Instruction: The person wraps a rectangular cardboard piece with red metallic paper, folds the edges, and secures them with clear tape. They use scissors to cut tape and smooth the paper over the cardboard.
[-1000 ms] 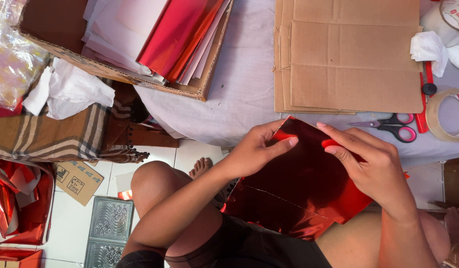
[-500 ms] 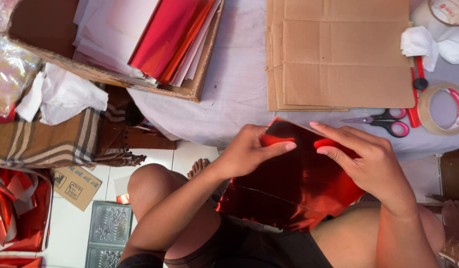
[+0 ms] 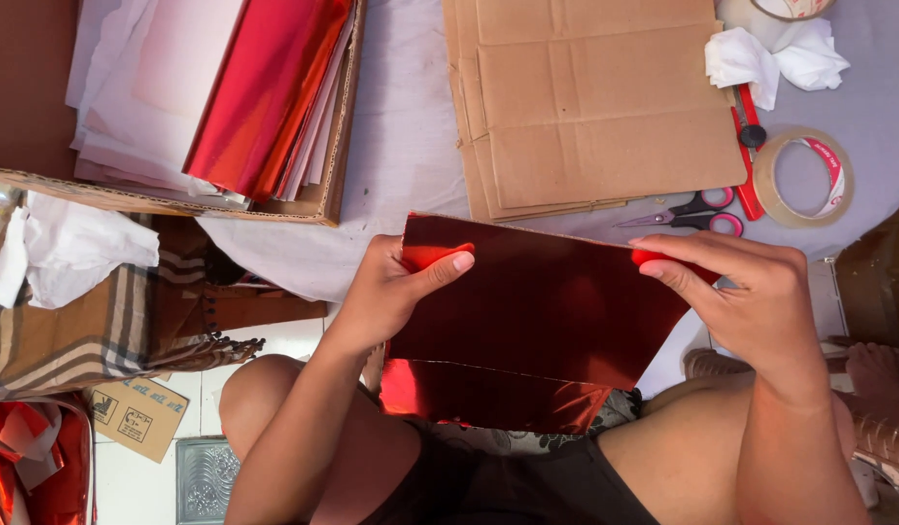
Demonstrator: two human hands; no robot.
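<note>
Your knees sit at the bottom of the view, and just above them you hold a sheet of shiny red foil paper stretched flat between both hands, over your lap at the near edge of the table. Your left hand pinches the sheet's upper left corner, thumb lying across the front and fingers curled behind. Your right hand pinches the upper right edge the same way, its fingers extended along the top. The lower part of the sheet hangs down past a crease. Just beyond the top edge, red-handled scissors lie on the pale tablecloth, with a roll of tape to their right and a red knife beside it. Farther out lies a stack of flat cardboard, and at the far left an open box holds white sheets and a red foil roll.
</note>
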